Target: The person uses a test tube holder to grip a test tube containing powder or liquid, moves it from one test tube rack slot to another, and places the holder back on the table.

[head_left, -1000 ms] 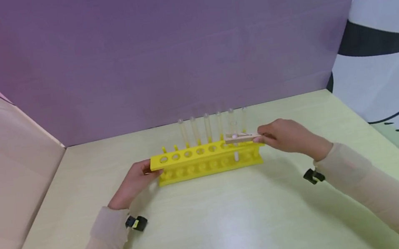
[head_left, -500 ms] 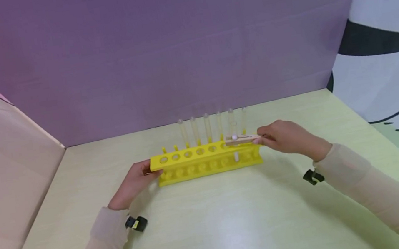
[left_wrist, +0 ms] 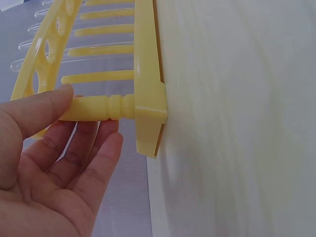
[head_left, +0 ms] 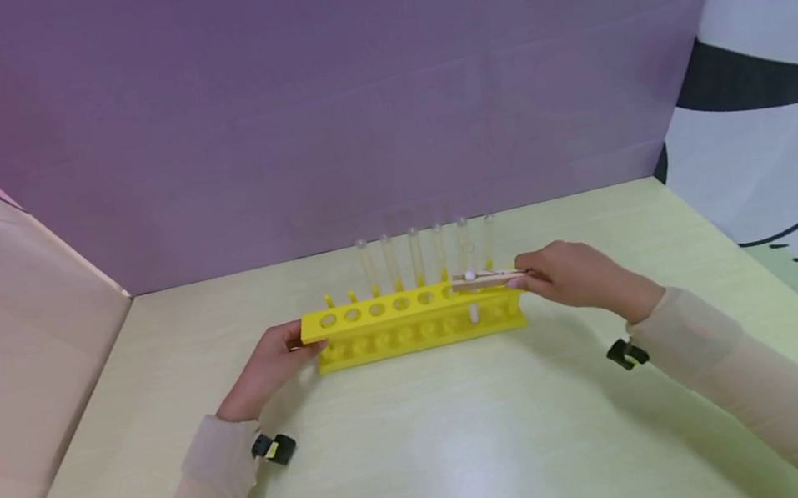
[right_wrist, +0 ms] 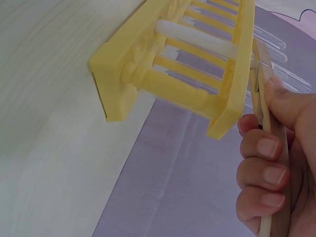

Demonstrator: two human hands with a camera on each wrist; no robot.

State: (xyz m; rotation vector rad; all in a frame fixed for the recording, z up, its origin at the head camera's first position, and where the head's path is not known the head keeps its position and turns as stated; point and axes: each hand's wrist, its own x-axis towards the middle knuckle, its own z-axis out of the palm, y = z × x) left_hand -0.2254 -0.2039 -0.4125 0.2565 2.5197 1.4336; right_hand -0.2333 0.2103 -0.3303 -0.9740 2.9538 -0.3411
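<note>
A yellow test tube rack [head_left: 407, 355] stands on the table. My left hand [head_left: 274, 365] grips its left end post [left_wrist: 91, 107], thumb on one side and fingers behind. In my right hand [head_left: 570, 273] is a wooden test tube clamp [head_left: 490, 279], lying level just over the rack's right part. Near the clamp's tip stands a test tube with white contents [head_left: 473, 314], upright in a rack hole; the right wrist view shows its white filling [right_wrist: 197, 39] between the rack's two levels. The fingers [right_wrist: 266, 175] of that hand curl around the clamp's handle.
Several clear test tubes [head_left: 416, 255] stand upside down on the rack's rear pegs. Two bare pegs [head_left: 328, 300] show at its left. A purple backdrop [head_left: 352, 120] rises behind the table [head_left: 425, 447], with printed panels at both sides.
The clamp's tip has shifted very slightly, and the clamp sits a touch lower at the white-filled tube. The left hand and the rack hold their place.
</note>
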